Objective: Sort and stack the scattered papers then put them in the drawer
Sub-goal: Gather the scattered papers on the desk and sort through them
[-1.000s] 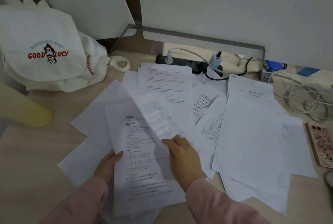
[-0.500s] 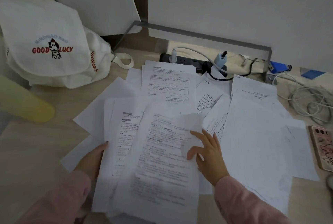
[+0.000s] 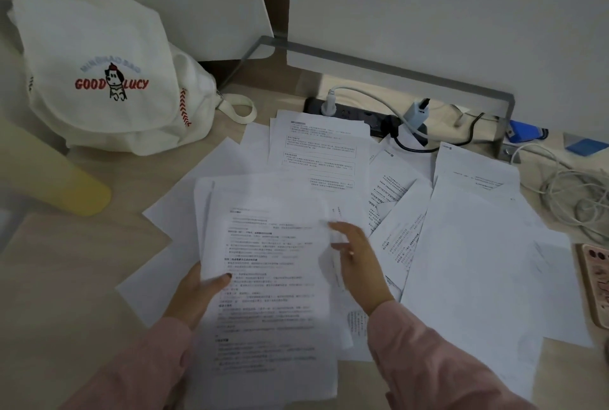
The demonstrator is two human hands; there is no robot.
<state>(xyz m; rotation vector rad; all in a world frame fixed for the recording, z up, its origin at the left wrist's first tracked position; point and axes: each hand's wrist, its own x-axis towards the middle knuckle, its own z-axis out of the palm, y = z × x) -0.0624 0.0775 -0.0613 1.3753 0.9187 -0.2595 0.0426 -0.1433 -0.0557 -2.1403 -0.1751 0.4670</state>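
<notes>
Several white printed papers point(image 3: 468, 245) lie scattered and overlapping across the wooden desk point(image 3: 75, 278). A small gathered stack of sheets point(image 3: 270, 271) sits in front of me, its top page covered in text. My left hand point(image 3: 194, 294) holds the stack's left edge, thumb on top and fingers underneath. My right hand point(image 3: 359, 261) lies with straight fingers against the stack's right edge, touching the paper. No drawer is in view.
A white cloth bag point(image 3: 99, 73) printed GOOD LUCY stands at the back left, a yellow object point(image 3: 75, 192) beside it. A power strip point(image 3: 356, 113) with plugs runs along the back. Coiled white cables point(image 3: 580, 198) and a pink phone point(image 3: 596, 284) lie at the right.
A text page has been laid onto the stack in my left hand. My right hand let go of that sheet and moved to the stack's right edge with flat fingers.
</notes>
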